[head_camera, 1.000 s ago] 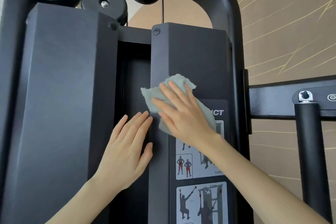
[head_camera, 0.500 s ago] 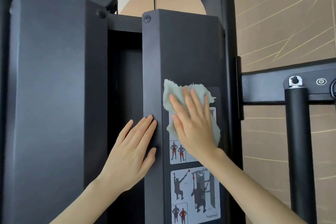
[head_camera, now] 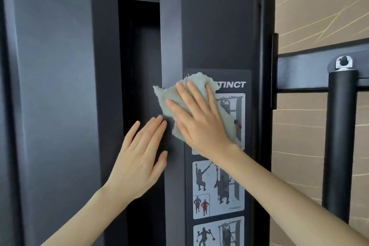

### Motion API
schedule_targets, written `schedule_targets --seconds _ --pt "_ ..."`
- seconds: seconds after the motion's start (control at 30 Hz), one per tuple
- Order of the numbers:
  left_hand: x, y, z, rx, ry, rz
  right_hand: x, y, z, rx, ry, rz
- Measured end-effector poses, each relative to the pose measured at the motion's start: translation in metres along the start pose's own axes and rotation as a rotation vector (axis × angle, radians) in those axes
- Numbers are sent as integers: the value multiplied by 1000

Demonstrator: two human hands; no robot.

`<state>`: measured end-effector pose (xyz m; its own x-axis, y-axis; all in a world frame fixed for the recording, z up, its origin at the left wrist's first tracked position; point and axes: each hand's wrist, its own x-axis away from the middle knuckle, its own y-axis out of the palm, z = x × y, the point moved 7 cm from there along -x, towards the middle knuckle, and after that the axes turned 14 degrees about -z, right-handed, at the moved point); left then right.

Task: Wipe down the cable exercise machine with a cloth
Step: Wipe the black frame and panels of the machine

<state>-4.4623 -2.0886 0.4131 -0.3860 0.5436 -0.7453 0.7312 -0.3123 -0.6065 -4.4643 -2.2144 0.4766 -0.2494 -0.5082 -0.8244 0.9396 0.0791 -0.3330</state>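
Observation:
The black cable machine fills the view, with a tall right shroud column (head_camera: 209, 26) carrying an exercise sticker (head_camera: 217, 189). My right hand (head_camera: 199, 118) lies flat with straight fingers on a pale green cloth (head_camera: 169, 96), pressing it against the column's front at the sticker's top left. The cloth's corner sticks out past the column's left edge. My left hand (head_camera: 139, 158) rests flat, fingers straight, on the column's left side face just below the cloth.
A wider black shroud column (head_camera: 60, 86) stands at the left, with a dark recess (head_camera: 139, 56) between the two. At the right are a black crossbar (head_camera: 299, 72) and a vertical black post (head_camera: 341, 136) before a tan wall.
My right hand and the cloth slid right onto the sticker, then back left toward the column's edge. The view dropped lower and moved closer. My left hand stayed on the column's side.

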Motion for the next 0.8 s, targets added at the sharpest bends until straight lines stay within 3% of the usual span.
schedule_targets --seconds 0.23,0.4,0.47,0.8 --pt "9 -6 -6 5 -28 10 27 9 -8 -17 -100 -95" --pt "9 0 5 24 11 -2 6 -16 72 -53 231 51" --pt "9 7 11 42 25 -15 9 -16 78 -42 270 66" --pt "23 37 30 39 74 -86 120 31 8 12 77 -79"
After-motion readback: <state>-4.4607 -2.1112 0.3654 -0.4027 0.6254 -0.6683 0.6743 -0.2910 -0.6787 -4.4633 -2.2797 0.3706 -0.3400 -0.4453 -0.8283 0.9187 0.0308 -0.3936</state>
